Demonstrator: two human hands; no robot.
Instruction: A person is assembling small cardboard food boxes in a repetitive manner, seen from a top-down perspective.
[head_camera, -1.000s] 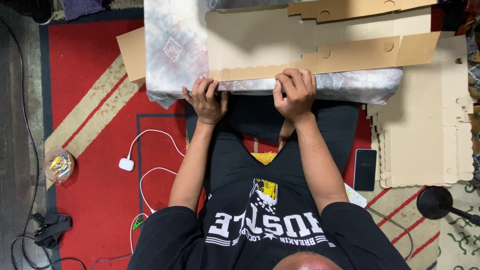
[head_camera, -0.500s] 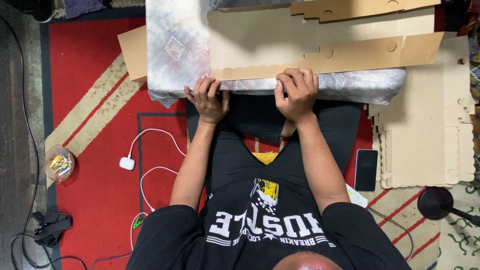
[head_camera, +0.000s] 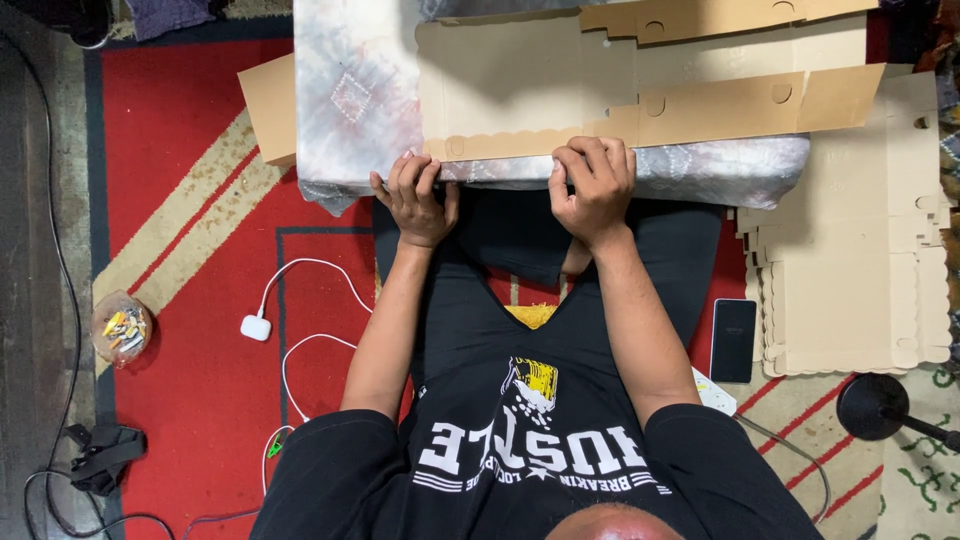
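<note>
A flat tan cardboard blank (head_camera: 620, 100), die-cut with round holes and a scalloped near edge, is laid across a pale patterned cushion (head_camera: 350, 100). Its near edge is pinched by the left hand (head_camera: 415, 200) and right hand (head_camera: 595, 185), each grip clamped on it.

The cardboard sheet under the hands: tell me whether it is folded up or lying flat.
Mostly flat: the cardboard sheet lies spread on the cloth-covered board, one long flap doubled over.

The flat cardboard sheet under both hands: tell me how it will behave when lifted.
The cardboard sheet looks thin and wide, so probably light but apt to sag. Its creases and cut flaps suggest it bends along the fold lines. Left hand and right hand press its near edge.
</note>
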